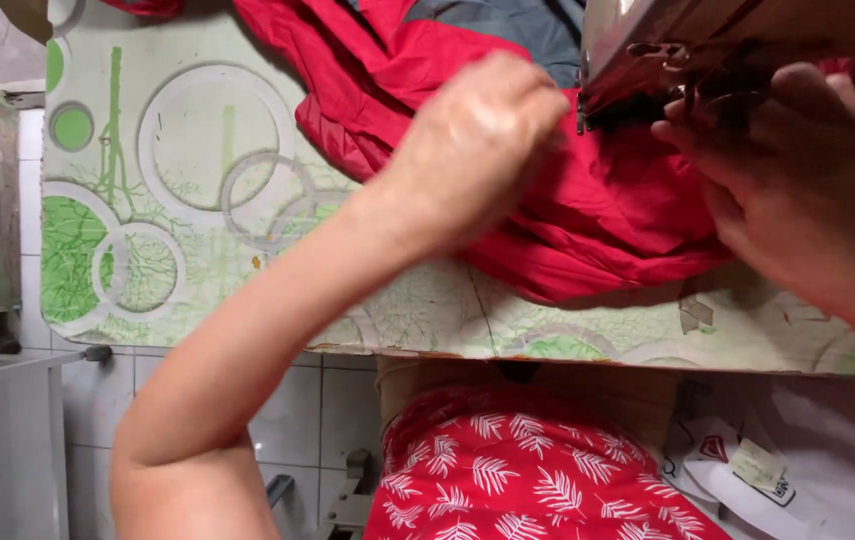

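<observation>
A red fabric (587,215) lies bunched on a table covered in a green-and-white circle-patterned cloth (187,200). My left hand (472,145) rests on the fabric, fingers curled and pinching it just left of the sewing machine (667,40). At the right, under the machine head, my right hand (792,175) has its fingers closed on the fabric by the needle area (637,100). Which part of the fabric lies under the needle is hidden by my hands.
A grey fabric (517,25) lies behind the red one. The table's front edge (547,355) runs across the frame; below it are my lap in red leaf-print clothing (527,470), a white-tiled floor (337,410), and a white bag (797,460) at the right.
</observation>
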